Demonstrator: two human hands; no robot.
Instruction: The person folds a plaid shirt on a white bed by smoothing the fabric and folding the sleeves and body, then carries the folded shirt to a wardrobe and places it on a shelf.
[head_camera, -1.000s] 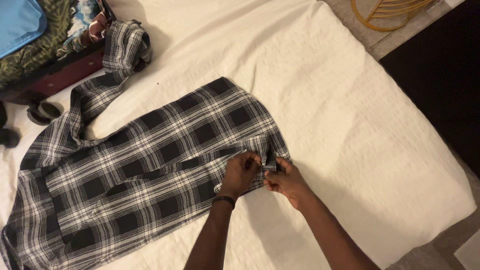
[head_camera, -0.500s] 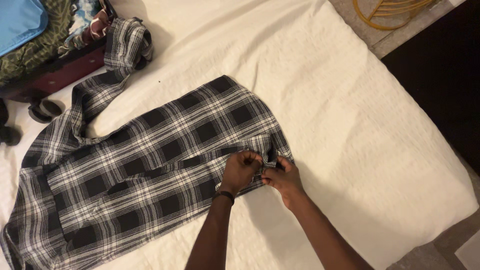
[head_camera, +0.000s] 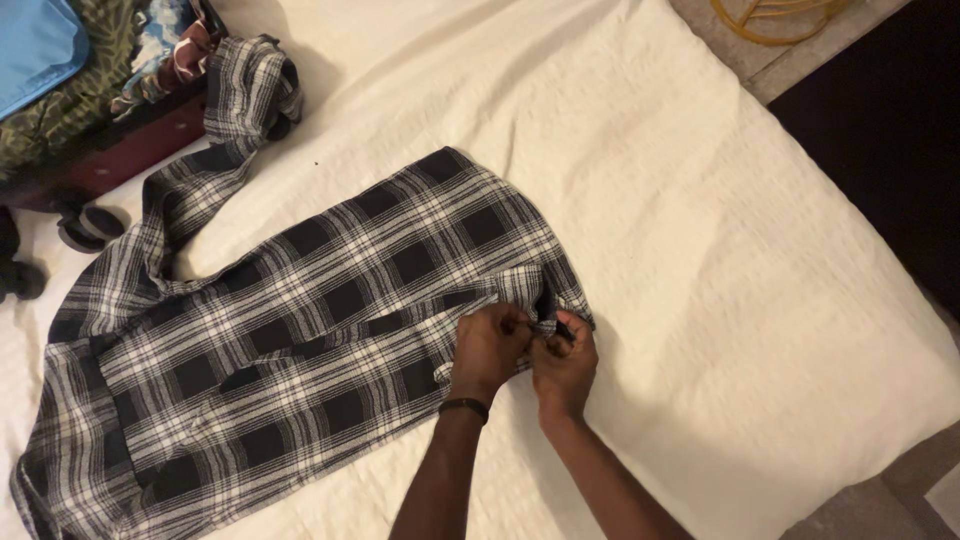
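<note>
both hands (head_camera: 525, 350) pinch plaid shirt (head_camera: 300, 320) cuff.

Black-and-white plaid shirt (head_camera: 330, 300), spread flat on white bed, sleeve outstretched

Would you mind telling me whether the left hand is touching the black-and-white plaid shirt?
Touching: the head view shows the left hand pinching the black-and-white plaid shirt at its edge.

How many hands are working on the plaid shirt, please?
2: the left hand and the right hand, side by side, pinching the plaid shirt at its edge on the white bed.
</note>
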